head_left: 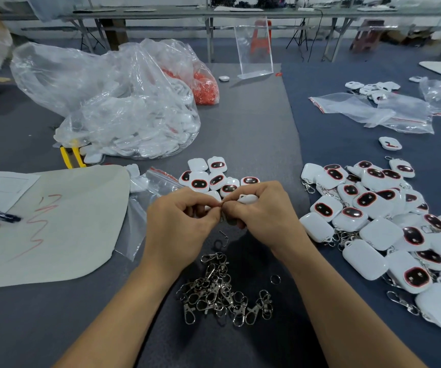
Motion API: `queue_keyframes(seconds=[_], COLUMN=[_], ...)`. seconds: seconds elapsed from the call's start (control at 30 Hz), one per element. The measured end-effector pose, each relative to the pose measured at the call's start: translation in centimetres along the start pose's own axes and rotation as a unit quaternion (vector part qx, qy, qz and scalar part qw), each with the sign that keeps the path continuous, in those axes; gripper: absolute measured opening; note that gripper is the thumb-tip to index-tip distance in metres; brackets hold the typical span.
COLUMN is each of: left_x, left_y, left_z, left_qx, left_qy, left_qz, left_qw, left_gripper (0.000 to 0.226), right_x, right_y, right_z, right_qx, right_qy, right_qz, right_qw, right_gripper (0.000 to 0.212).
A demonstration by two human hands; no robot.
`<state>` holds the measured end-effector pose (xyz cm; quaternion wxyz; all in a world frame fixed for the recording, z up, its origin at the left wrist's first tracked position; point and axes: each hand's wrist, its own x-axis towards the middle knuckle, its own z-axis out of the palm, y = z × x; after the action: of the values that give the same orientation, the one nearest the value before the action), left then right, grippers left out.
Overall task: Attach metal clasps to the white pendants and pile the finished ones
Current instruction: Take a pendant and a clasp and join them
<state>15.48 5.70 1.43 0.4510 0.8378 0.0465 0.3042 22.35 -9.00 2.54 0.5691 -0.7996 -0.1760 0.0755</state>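
— Where's the pendant (248, 199)?

— In the right hand (262, 211), fingers curled round it. Only a white edge shows past the knuckles, and that part runs left to right.

— And the left hand (182, 216)?

— Closed in a pinch on a small ring (220, 204), right where both sets of fingertips meet. It may be a clasp's loop instead; it's too small to tell.

— So the join sits at the pendant's left end?

— Yes, between the two thumbs, with the body trailing off under the right fingers.

— Where does it go once joined?

— The finished pile (373, 221) lies to the right, far closer to the right hand, so I'd judge that hand should carry it across.

— And fresh parts?

— The clasps (224, 290) lie nearer the body, between the forearms, within reach of either hand. The bare pendants (214, 179) sit just beyond the fingertips.
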Motion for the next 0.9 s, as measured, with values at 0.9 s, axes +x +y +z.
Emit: queue_keyframes(seconds=[0.9], left_x=[0.1], left_y=[0.0], left_z=[0.4], left_qx=[-0.151], left_qy=[-0.114], left_qz=[-0.126], left_qw=[0.974], left_gripper=[0.008], right_x=[-0.2], right_y=[0.0], right_z=[-1.4], right_qx=[0.122], right_qy=[-0.191], right_qz=[0.085], right_qw=[0.97], right_gripper=[0.018])
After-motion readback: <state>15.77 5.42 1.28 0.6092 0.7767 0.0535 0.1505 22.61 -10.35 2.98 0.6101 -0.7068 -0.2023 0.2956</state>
